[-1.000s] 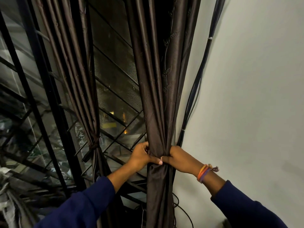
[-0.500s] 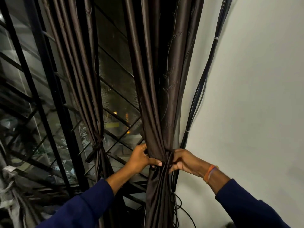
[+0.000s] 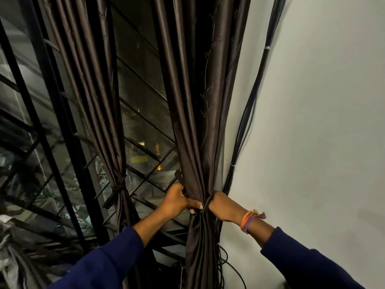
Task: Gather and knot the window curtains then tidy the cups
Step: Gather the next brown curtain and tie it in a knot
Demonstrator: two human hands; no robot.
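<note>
A: What's the setting?

B: A pale wall (image 3: 323,122) fills the right side; on the left a dark window grille (image 3: 145,126) of black bars shows night lights beyond the glass.

A: And the curtains?

B: Two brown ones. The right curtain (image 3: 198,101) hangs just beside the wall, gathered into a narrow waist low in the view. The left curtain (image 3: 93,90) hangs further left and is already tied in a knot (image 3: 118,186) at about the same height.

A: Anything along the wall?

B: A bundle of black cables (image 3: 248,113) runs down between the right curtain and the wall.

A: The hands?

B: Both grip the right curtain at its waist. The left hand (image 3: 177,202) wraps it from the window side, thumb across the front. The right hand (image 3: 223,205) clutches it from the wall side, fingers tucked into the fabric. Coloured bands (image 3: 248,221) circle the right wrist.
</note>
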